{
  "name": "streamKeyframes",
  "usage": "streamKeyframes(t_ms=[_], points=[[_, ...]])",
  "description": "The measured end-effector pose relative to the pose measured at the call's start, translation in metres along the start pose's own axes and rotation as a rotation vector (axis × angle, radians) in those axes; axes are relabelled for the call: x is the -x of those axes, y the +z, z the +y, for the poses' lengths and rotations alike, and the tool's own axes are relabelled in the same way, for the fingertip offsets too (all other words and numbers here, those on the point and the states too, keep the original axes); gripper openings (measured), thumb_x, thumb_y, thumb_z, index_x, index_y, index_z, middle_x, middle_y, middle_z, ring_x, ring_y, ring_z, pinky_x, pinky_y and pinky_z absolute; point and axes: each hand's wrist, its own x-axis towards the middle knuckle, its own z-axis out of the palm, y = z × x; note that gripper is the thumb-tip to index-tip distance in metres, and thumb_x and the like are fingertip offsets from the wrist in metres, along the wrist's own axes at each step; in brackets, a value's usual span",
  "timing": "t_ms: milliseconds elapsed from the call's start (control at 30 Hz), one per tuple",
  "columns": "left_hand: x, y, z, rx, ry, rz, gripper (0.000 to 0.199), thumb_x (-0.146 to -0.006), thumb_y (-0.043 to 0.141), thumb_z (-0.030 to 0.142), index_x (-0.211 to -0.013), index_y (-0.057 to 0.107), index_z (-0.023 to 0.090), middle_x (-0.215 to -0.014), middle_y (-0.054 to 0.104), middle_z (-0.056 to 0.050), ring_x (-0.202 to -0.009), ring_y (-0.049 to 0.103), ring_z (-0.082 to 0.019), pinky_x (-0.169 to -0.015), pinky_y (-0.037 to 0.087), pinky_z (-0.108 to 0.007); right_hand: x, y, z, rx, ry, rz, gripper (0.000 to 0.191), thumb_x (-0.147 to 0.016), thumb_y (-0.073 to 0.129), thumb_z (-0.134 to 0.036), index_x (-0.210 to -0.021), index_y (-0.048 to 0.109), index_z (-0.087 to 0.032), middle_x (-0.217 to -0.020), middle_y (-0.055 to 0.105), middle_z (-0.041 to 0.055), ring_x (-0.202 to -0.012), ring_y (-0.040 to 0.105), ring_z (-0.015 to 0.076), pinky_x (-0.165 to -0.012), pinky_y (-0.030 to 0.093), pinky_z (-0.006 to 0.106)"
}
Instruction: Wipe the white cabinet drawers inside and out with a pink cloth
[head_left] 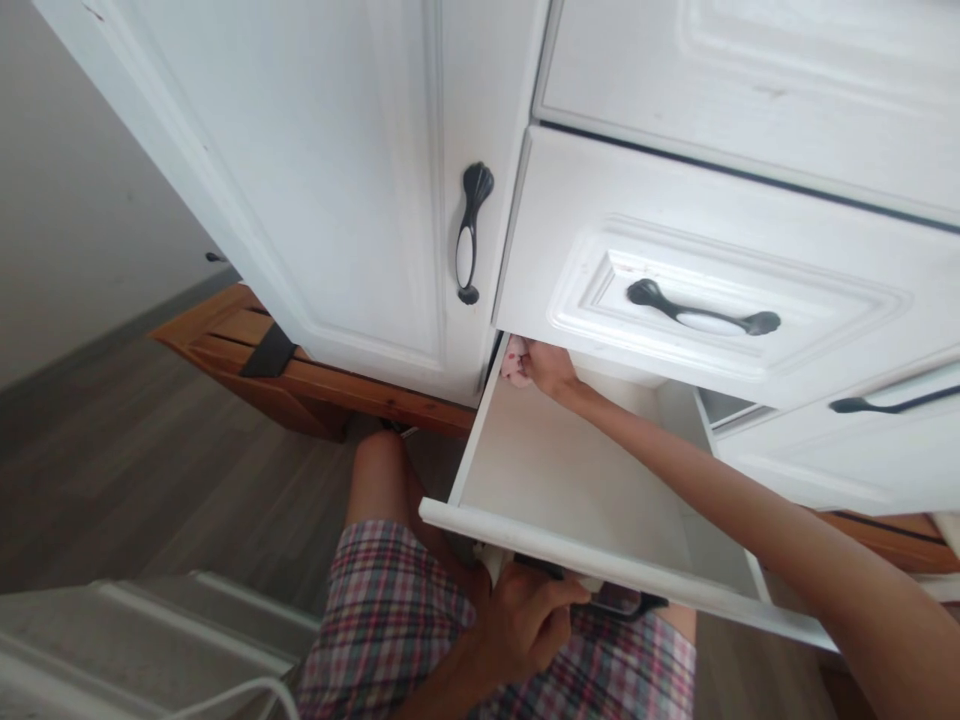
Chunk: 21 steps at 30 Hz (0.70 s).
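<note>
A white drawer (592, 480) is pulled out, its flat inner base showing. My right hand (551, 370) reaches over it into the far left corner. Its fingers are closed on a pink patterned cloth (515, 362), which is pressed against the base and side wall there. At the drawer front, my left hand (525, 615) is curled around the left part of the dark drawer handle (626, 600). Something pale (493, 562) shows beside that hand, under the front edge; I cannot make out what it is.
Above is a closed drawer (705, 230) with a black-and-white handle. A white cabinet door (337, 180) stands to the left, over a wooden base (232, 340). My knees, in plaid shorts (390, 600), are under the open drawer. A white slatted piece (150, 640) lies lower left.
</note>
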Motion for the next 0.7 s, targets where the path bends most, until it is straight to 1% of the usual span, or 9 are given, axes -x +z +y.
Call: streamKeyframes(t_ms=[100, 200, 267, 367, 433, 500, 567, 633, 700], points=[[0.001, 0.001, -0.001, -0.014, 0.008, 0.002, 0.039, -0.093, 0.05, 0.003, -0.123, 0.064, 0.024, -0.096, 0.081, -0.001, -0.079, 0.077, -0.018, -0.085, 0.063, -0.033, 0.002, -0.008, 0.0, -0.067, -0.019, -0.036, 0.039, -0.096, 0.051, -0.011, -0.132, 0.067, -0.012, -0.118, 0.076, 0.0135, -0.097, 0.068, 0.0229, -0.082, 0.05, 0.029], [0.002, 0.0, -0.001, -0.048, 0.017, 0.017, 0.038, -0.092, 0.05, 0.003, -0.12, 0.064, 0.024, -0.099, 0.081, -0.002, -0.087, 0.077, -0.02, -0.09, 0.064, -0.035, 0.016, -0.011, -0.004, -0.107, -0.09, -0.106, 0.033, -0.092, 0.059, -0.013, -0.123, 0.071, -0.016, -0.112, 0.077, 0.0083, -0.095, 0.068, 0.02, -0.079, 0.047, 0.026], [0.003, 0.0, -0.001, -0.062, 0.023, 0.02, 0.038, -0.092, 0.05, 0.002, -0.12, 0.064, 0.024, -0.101, 0.08, -0.003, -0.09, 0.077, -0.021, -0.092, 0.064, -0.035, 0.032, -0.008, -0.012, -0.11, -0.137, -0.15, 0.026, -0.091, 0.063, -0.015, -0.115, 0.074, -0.016, -0.107, 0.078, 0.0087, -0.093, 0.068, 0.0205, -0.077, 0.045, 0.026], [0.006, -0.001, -0.002, -0.089, 0.03, 0.017, 0.037, -0.093, 0.05, 0.003, -0.12, 0.064, 0.024, -0.098, 0.079, -0.003, -0.088, 0.077, -0.021, -0.089, 0.065, -0.034, 0.063, -0.002, -0.031, -0.103, -0.213, -0.206, 0.017, -0.089, 0.067, -0.019, -0.103, 0.075, -0.014, -0.105, 0.077, 0.0114, -0.092, 0.068, 0.0222, -0.075, 0.044, 0.028], [0.007, -0.001, -0.002, -0.111, 0.019, 0.017, 0.036, -0.094, 0.049, 0.004, -0.119, 0.064, 0.025, -0.097, 0.079, -0.003, -0.087, 0.077, -0.021, -0.085, 0.064, -0.033, 0.083, 0.0, -0.043, -0.114, -0.35, -0.248, 0.014, -0.092, 0.067, -0.021, -0.099, 0.075, -0.013, -0.107, 0.077, 0.0129, -0.092, 0.068, 0.0219, -0.077, 0.045, 0.03], [0.007, 0.0, -0.001, -0.117, 0.011, 0.015, 0.035, -0.095, 0.048, 0.004, -0.118, 0.064, 0.025, -0.097, 0.079, -0.003, -0.084, 0.077, -0.021, -0.083, 0.063, -0.033, 0.099, 0.0, -0.051, -0.127, -0.534, -0.278, 0.019, -0.097, 0.067, -0.027, -0.095, 0.075, -0.011, -0.109, 0.077, 0.0146, -0.093, 0.067, 0.0223, -0.082, 0.048, 0.031], [0.006, 0.0, 0.0, -0.116, 0.009, 0.012, 0.035, -0.096, 0.047, 0.004, -0.118, 0.063, 0.025, -0.097, 0.08, -0.003, -0.082, 0.077, -0.021, -0.08, 0.063, -0.032, 0.109, -0.001, -0.055, -0.129, -0.669, -0.295, 0.032, -0.1, 0.07, -0.04, -0.09, 0.075, -0.011, -0.105, 0.076, 0.0143, -0.095, 0.066, 0.0234, -0.088, 0.05, 0.033], [0.006, 0.0, 0.001, -0.119, 0.01, 0.003, 0.036, -0.095, 0.046, 0.004, -0.119, 0.063, 0.025, -0.096, 0.08, -0.002, -0.08, 0.077, -0.02, -0.08, 0.063, -0.032, 0.114, -0.002, -0.056, -0.12, -0.711, -0.307, 0.039, -0.099, 0.075, -0.049, -0.086, 0.074, -0.012, -0.101, 0.075, 0.0123, -0.093, 0.065, 0.0229, -0.088, 0.049, 0.034], [0.007, -0.001, 0.001, -0.118, 0.013, -0.008, 0.037, -0.095, 0.047, 0.004, -0.119, 0.064, 0.025, -0.096, 0.081, -0.002, -0.081, 0.078, -0.02, -0.083, 0.063, -0.032, 0.115, -0.002, -0.055, -0.128, -0.691, -0.325, 0.038, -0.097, 0.078, -0.049, -0.085, 0.072, -0.014, -0.102, 0.074, 0.0098, -0.091, 0.064, 0.0205, -0.083, 0.047, 0.032]])
